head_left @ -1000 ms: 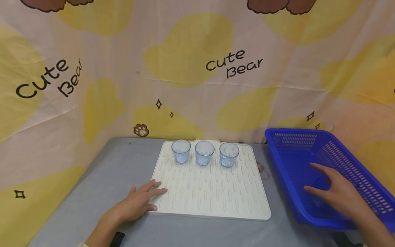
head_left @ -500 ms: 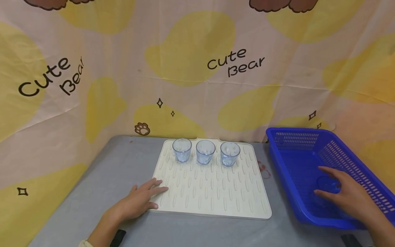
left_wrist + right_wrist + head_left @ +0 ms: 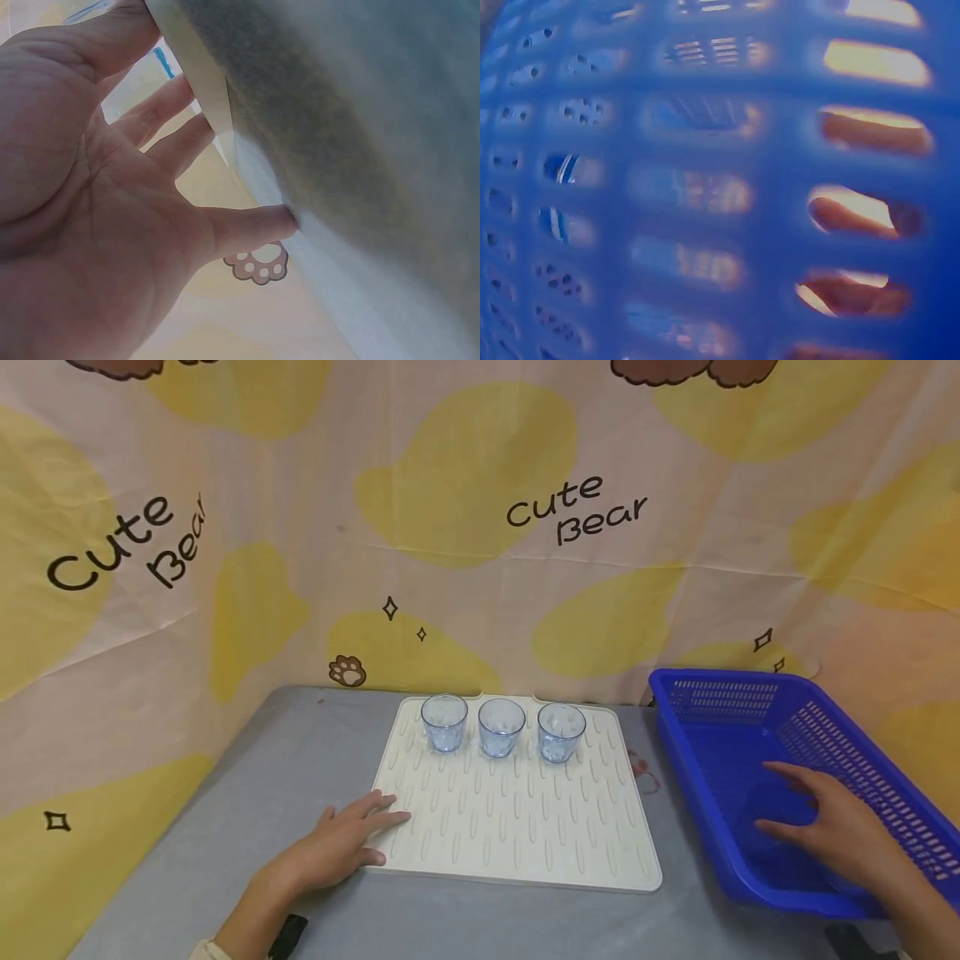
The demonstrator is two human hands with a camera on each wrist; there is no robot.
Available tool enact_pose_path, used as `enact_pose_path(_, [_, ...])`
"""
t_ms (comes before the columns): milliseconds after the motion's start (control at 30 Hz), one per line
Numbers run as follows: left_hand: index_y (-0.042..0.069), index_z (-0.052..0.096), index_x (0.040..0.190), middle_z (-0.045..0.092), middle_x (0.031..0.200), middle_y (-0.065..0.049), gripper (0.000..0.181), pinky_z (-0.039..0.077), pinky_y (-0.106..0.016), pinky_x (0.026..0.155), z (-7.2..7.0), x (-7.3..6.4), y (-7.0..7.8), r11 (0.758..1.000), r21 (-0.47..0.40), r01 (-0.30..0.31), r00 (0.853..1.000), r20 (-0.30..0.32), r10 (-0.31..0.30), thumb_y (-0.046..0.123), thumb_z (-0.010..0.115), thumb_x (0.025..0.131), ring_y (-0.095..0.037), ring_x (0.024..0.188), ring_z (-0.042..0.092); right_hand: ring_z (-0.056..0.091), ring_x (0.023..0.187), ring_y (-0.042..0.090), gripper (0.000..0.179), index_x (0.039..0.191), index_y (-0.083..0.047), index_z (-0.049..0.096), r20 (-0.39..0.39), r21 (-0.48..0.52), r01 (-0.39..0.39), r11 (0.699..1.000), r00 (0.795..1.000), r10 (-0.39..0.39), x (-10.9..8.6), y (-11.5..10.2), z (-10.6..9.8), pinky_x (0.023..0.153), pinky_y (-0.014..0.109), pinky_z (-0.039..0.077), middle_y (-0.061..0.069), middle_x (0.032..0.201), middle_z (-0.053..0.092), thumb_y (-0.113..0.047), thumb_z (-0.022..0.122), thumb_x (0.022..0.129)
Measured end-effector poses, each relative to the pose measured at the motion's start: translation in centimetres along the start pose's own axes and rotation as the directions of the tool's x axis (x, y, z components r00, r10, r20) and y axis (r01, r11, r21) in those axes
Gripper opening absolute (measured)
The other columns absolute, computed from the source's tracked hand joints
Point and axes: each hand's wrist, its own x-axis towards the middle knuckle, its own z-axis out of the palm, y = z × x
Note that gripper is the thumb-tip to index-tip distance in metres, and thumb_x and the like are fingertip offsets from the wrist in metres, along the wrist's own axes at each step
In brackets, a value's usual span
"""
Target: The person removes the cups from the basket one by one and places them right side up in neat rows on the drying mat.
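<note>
Three clear bluish glasses stand upright in a row along the back of a white ribbed mat (image 3: 517, 847): a left glass (image 3: 445, 724), a middle glass (image 3: 501, 728) and a right glass (image 3: 561, 733). My left hand (image 3: 333, 847) rests at the mat's left front edge, fingers spread and nearly straight. The left wrist view has this hand (image 3: 112, 195) with its fingertips at the edge. My right hand (image 3: 843, 827) is inside the blue basket (image 3: 720, 852), thumb and forefinger curved apart. Faint clear glass shows near those fingers; whether they grip it is unclear.
The basket, with slotted walls, stands right of the mat on a grey-covered table (image 3: 300, 760). A patterned cloth (image 3: 465, 527) hangs directly behind the table and along its left side. Basket slots (image 3: 870, 127) fill the right wrist view, fingers glimpsed through them.
Inside the basket, my right hand has shifted right, then slightly back left. The left hand and the three glasses on the mat keep their places; the head view has drifted slightly.
</note>
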Motion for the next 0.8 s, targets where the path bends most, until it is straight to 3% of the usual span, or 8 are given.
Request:
enact_pose_path(233, [0.027,0.055,0.142,0.043,0.154,-0.009,0.058,0.017,-0.083,0.103,0.1,0.0,-0.3,1.0,0.01,-0.024,1.0,-0.011,0.024,0.023,0.074,0.087,-0.037,0.145,0.037,0.042,0.119,0.065,0.094,0.145,0.009,0.037,0.061,0.034,-0.002,0.999,0.998,0.0,0.4,0.5,0.7,0.086,0.072,0.039,0.045,0.139,0.04,-0.038,0.083,0.079])
enact_pose_path(367, [0.026,0.055,0.142,0.043,0.154,-0.009,0.058,0.017,-0.082,0.103,0.1,0.0,-0.1,1.0,0.009,-0.022,1.0,-0.013,0.022,0.022,0.074,0.087,-0.036,0.145,0.038,0.043,0.12,0.064,0.093,0.146,0.011,0.033,0.089,0.08,0.005,0.997,0.996,-0.012,0.6,0.7,0.9,0.086,0.071,0.041,0.045,0.139,0.041,-0.031,0.083,0.08])
enact_pose_path(800, [0.026,0.055,0.142,0.043,0.154,-0.01,0.058,0.018,-0.082,0.104,0.0,0.0,-0.1,1.0,0.012,-0.024,1.0,-0.015,0.024,0.023,0.074,0.087,-0.036,0.145,0.037,0.047,0.121,0.061,0.093,0.145,0.013,0.034,0.115,0.068,-0.011,0.998,0.993,0.003,1.7,0.8,0.6,0.088,0.066,0.046,0.044,0.136,0.046,-0.035,0.082,0.081])
